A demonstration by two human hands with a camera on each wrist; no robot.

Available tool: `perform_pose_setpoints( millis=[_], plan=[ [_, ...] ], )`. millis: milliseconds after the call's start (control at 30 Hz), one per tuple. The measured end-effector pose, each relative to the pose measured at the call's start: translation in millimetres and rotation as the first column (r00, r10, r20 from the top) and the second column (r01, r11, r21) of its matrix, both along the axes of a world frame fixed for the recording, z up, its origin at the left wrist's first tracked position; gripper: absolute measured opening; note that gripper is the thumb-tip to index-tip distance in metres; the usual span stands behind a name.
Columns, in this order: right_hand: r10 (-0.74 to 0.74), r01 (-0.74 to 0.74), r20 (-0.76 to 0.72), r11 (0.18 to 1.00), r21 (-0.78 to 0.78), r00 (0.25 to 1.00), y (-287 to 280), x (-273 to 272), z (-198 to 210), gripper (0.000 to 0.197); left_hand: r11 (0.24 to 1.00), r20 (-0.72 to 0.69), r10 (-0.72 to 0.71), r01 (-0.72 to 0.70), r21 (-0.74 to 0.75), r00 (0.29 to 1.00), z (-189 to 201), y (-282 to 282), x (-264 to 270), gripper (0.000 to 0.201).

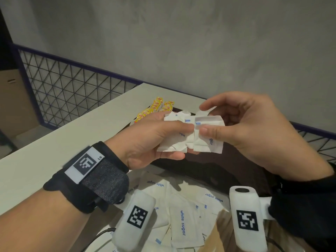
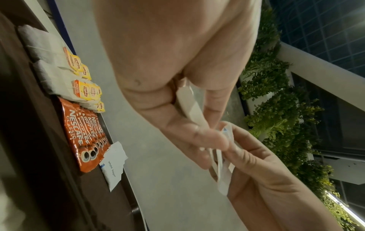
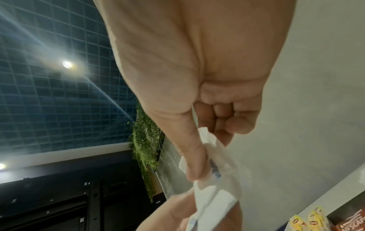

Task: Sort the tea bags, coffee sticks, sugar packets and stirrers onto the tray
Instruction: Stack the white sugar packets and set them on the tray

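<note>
Hands: two, left hand (image 1: pixel 145 140) and right hand (image 1: pixel 254 128)
Tray (image 2: pixel 39 140): one
Coffee sticks (image 2: pixel 82 137) on tray: about five
Sugar packet (image 2: pixel 114 164) on tray: one

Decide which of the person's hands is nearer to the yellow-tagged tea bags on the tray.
Left. The left hand, pinching sugar packets, has its fingertips just in front of the tea bags. The right hand pinches the same packets further to the right.
</note>
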State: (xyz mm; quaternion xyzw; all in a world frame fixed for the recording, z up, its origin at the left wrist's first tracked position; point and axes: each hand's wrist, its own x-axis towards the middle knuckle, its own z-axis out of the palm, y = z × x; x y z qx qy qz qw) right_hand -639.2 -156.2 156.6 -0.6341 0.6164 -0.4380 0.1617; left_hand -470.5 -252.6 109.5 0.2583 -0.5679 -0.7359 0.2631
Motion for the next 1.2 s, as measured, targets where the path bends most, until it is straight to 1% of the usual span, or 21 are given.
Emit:
perform_pose_setpoints(
  millis=[67, 133, 200, 267, 333, 400, 467, 500, 567, 633, 700, 767, 867, 967, 1033, 1133, 1200],
  plan=[
    [0.006, -0.006, -0.025, 1.000, -0.010, 1.000, 0, 2, 0, 0.034, 0.996, -0.018, -0.091, 0.091, 0.006, 0.996, 2, 4, 1, 0.032],
    [0.003, -0.004, -0.031, 1.000, -0.011, 1.000, 0, 2, -1, 0.038, 0.988, -0.031, -0.152, 0.152, 0.006, 0.988, 3, 7, 1, 0.038],
    [0.003, -0.003, -0.022, 1.000, 0.007, 1.000, -1, 1, -2, 0.042, 0.984, -0.034, -0.179, 0.179, -0.005, 0.983, 2, 7, 1, 0.045],
    [-0.001, 0.001, -0.030, 1.000, 0.005, 1.000, -2, 2, -3, 0.047, 0.983, -0.024, -0.180, 0.180, -0.025, 0.983, 0, 5, 0, 0.046],
    [-0.051, 0.050, -0.086, 0.999, -0.019, 0.995, -4, 1, -7, 0.051, 0.988, -0.013, -0.150, 0.150, -0.024, 0.989, -2, 4, -1, 0.040],
    [-0.150, 0.144, -0.132, 0.988, -0.049, 0.980, -6, -2, -10, 0.050, 0.995, -0.028, -0.094, 0.095, 0.010, 0.995, -2, 2, -1, 0.033],
    [-0.233, 0.230, -0.095, 0.972, -0.043, 0.968, -8, -4, -12, 0.046, 0.999, -0.062, -0.046, 0.048, 0.026, 0.997, -2, 1, -1, 0.030],
    [-0.248, 0.248, -0.065, 0.969, -0.009, 0.967, -9, -5, -12, 0.045, 0.999, -0.082, -0.024, 0.027, 0.028, 0.996, -1, 0, -1, 0.030],
    [-0.208, 0.206, 0.007, 0.973, 0.104, 0.978, -10, -3, -12, 0.042, 1.000, -0.112, 0.020, -0.017, 0.025, 0.993, 0, -1, -1, 0.029],
    [-0.123, 0.105, 0.094, 0.979, 0.175, 0.988, -11, 0, -13, 0.029, 0.999, -0.120, 0.048, -0.046, 0.021, 0.992, -1, -2, -1, 0.029],
    [-0.087, 0.066, 0.125, 0.984, 0.165, 0.988, -10, 0, -14, 0.016, 0.998, -0.102, 0.069, -0.069, 0.007, 0.992, -2, -3, -1, 0.030],
    [-0.077, 0.059, 0.125, 0.988, 0.142, 0.989, -9, -3, -14, 0.012, 0.996, -0.077, 0.088, -0.090, -0.025, 0.993, -3, -4, -2, 0.031],
    [-0.056, 0.034, 0.152, 0.989, 0.143, 0.987, -8, -6, -12, 0.012, 0.993, -0.079, 0.105, -0.110, -0.052, 0.991, -5, -6, -2, 0.035],
    [-0.050, 0.007, 0.267, 0.987, 0.159, 0.962, -10, -5, -12, 0.014, 0.991, -0.106, 0.126, -0.130, -0.036, 0.986, -5, -6, -2, 0.036],
    [-0.060, 0.003, 0.309, 0.983, 0.183, 0.949, -10, -1, -14, 0.016, 0.989, -0.121, 0.145, -0.149, -0.023, 0.982, -5, -6, -2, 0.038],
    [-0.083, 0.024, 0.297, 0.980, 0.197, 0.951, -8, 6, -19, 0.012, 0.987, -0.115, 0.162, -0.163, -0.005, 0.980, -6, -6, -4, 0.038],
    [-0.139, 0.093, 0.265, 0.979, 0.180, 0.954, -7, 5, -15, 0.011, 0.988, -0.105, 0.155, -0.152, 0.041, 0.982, -6, -8, -5, 0.033]
  ],
)
